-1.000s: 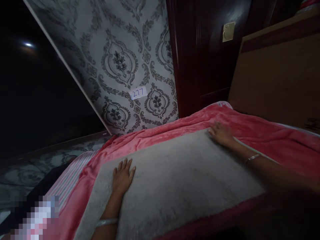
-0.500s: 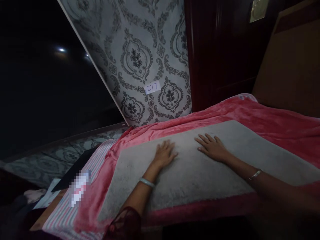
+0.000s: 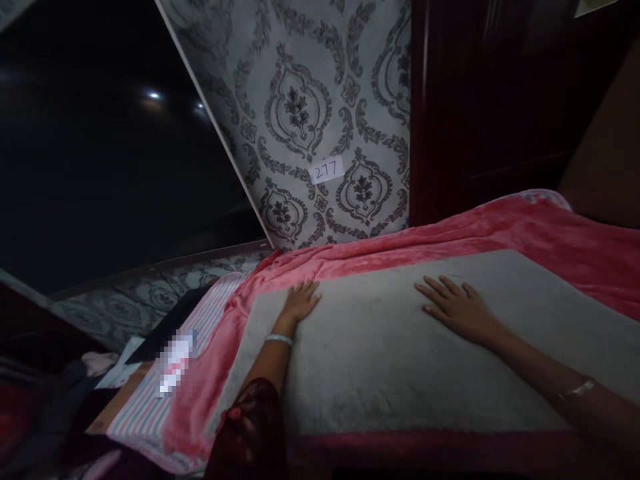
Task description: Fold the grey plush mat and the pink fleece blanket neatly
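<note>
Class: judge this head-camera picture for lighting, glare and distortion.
Head view: dim overall; the left side is nearly black apart from two small light glints; the wallpaper edge leans steeply, a wide-angle tilt; both hands, left hand and right hand, on the grey mat read sharp.

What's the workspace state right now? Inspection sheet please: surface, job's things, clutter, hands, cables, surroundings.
Surface: pink blanket spread over the bed.
Job's things: grey mat lying flat on the blanket.
Clutter: striped cloth at the bed's left edge; dark items beside it, too dim to tell.
Hands: left hand flat near the mat's far-left corner; right hand flat, fingers spread, on the mat; neither grips anything.
Cables: nothing seen.
Surroundings: patterned wallpaper bearing a label reading 277; dark wooden door.
</note>
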A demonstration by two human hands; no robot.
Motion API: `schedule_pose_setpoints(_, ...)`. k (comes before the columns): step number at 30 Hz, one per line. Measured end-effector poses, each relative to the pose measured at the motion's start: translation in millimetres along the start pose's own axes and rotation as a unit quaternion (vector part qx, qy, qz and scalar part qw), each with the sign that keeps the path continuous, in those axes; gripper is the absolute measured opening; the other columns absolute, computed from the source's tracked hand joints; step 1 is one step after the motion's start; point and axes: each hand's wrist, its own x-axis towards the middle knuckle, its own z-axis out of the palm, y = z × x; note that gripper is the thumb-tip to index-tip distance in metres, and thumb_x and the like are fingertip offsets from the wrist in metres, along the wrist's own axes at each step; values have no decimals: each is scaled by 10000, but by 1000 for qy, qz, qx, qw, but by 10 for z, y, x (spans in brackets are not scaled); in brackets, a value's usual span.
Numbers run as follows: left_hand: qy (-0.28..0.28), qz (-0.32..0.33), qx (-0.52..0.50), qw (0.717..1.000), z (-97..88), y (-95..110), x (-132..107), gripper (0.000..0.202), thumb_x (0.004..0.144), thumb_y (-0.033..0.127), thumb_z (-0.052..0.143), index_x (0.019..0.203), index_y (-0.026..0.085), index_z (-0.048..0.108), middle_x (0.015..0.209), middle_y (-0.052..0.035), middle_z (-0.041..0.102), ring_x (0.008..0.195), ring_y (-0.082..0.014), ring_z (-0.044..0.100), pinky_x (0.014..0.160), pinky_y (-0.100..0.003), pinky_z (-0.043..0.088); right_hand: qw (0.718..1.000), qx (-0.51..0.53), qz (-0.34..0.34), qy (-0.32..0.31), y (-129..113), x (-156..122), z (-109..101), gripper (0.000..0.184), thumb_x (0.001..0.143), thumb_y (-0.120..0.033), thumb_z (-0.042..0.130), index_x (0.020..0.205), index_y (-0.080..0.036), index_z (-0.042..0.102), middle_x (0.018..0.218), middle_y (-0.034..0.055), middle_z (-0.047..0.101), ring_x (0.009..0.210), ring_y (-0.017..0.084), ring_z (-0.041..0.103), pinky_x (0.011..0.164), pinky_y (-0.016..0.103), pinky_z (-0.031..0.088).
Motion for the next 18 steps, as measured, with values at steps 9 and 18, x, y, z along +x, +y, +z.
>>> schedule_pose_setpoints(9, 14, -161, 11, 987, -91, -1067, -238, 598, 1009, 443, 220, 1566, 260, 335, 1657, -97, 278, 1536, -299, 229, 1185, -625, 250, 1000, -4, 4, -29, -28, -15, -99, 681, 960, -659, 199, 1561, -386, 367, 1636, 6, 318, 1501, 350, 263, 1151, 636, 272)
schedule_pose_setpoints(18, 94, -226, 57, 968, -189, -827, -370, 595, 1003, 461, 279, 1509, 178, 415, 1627, -173, 333, 1492, -356, 307, 1192, -681, 107, 1000, -3, 9, -14, -14, -24, -71, 661, 943, -630, 244, 1534, -388, 413, 1614, 7, 370, 1490, 354, 288, 1154, 646, 275)
